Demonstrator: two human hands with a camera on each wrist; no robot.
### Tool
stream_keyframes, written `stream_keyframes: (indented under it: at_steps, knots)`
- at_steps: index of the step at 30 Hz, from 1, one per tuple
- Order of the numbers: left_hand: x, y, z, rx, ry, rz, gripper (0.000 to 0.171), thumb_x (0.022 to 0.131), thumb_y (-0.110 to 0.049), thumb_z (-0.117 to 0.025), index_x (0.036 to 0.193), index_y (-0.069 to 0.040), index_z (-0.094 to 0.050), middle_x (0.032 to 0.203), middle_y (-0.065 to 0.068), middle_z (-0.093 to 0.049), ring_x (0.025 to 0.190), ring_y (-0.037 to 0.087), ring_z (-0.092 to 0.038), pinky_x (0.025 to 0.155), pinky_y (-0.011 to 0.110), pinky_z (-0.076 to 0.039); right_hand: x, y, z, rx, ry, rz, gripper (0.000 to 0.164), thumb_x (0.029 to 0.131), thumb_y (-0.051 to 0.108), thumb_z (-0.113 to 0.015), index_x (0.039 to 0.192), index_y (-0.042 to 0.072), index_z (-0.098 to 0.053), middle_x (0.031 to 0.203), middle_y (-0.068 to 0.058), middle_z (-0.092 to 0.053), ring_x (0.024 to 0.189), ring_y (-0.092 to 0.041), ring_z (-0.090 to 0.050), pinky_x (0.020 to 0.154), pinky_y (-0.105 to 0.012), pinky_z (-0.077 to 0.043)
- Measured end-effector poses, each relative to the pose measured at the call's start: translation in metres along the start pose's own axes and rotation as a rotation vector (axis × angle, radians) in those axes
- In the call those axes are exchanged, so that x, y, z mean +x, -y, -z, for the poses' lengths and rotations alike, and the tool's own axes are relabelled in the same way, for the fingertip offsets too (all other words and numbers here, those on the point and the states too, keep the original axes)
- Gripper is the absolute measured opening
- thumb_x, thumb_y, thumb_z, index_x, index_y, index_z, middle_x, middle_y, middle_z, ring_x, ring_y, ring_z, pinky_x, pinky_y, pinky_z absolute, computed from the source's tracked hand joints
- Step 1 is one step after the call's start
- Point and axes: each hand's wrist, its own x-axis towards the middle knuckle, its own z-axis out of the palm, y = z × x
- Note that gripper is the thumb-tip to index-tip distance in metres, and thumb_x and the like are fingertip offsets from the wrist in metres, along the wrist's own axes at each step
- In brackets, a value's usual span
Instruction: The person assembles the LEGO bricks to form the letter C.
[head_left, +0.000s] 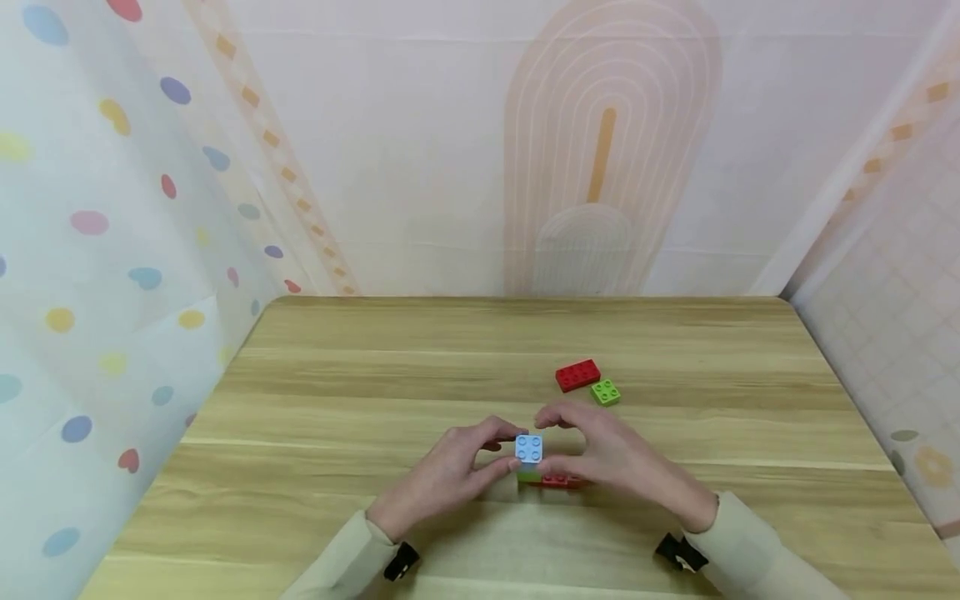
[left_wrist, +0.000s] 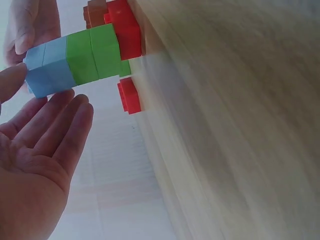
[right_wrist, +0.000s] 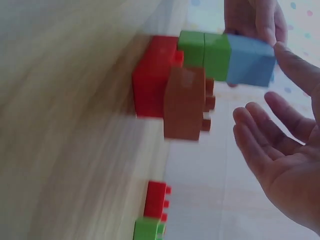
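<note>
A small tower stands on the table, with two light-blue bricks (head_left: 528, 448) over two green bricks (left_wrist: 93, 54). Under them lies a long red brick (right_wrist: 153, 77), which also carries an orange-brown brick (right_wrist: 184, 102) beside the tower. From the left side my left hand (head_left: 450, 467) pinches the light-blue bricks between thumb and fingers. My right hand (head_left: 611, 446) is at the other side, its thumb at the blue brick's edge and its fingers held apart from it. In the head view the right hand hides the orange-brown brick.
Beyond the hands, a loose red brick (head_left: 577, 375) and a loose lime-green brick (head_left: 606, 392) lie close together on the wooden table (head_left: 360, 375). Patterned cloth (head_left: 420, 167) hangs behind the table and at both sides.
</note>
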Motion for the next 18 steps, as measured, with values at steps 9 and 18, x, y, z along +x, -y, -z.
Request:
stream_keyframes:
  at_steps: [9, 18]
  knots:
    - [0.001, 0.000, 0.001, -0.009, 0.006, 0.040, 0.043, 0.095, -0.037, -0.061, 0.130, -0.013, -0.053, 0.123, -0.004, -0.062, 0.110, 0.016, -0.061, 0.094, 0.030, -0.050, 0.003, -0.020, 0.023, -0.120, -0.096, -0.067, 0.038, 0.084, 0.036, -0.076, 0.116, 0.020, -0.064, 0.116, 0.008, -0.064, 0.113, -0.017, -0.058, 0.095, -0.046, -0.049]
    - [0.003, -0.001, 0.002, -0.022, 0.007, 0.044, 0.051, 0.094, -0.038, -0.063, 0.134, -0.010, -0.050, 0.127, -0.001, -0.060, 0.112, 0.011, -0.058, 0.096, 0.029, -0.048, 0.010, -0.038, 0.037, -0.144, -0.112, -0.090, 0.037, 0.087, 0.023, -0.074, 0.121, 0.011, -0.065, 0.117, -0.004, -0.067, 0.113, -0.024, -0.060, 0.097, -0.049, -0.047]
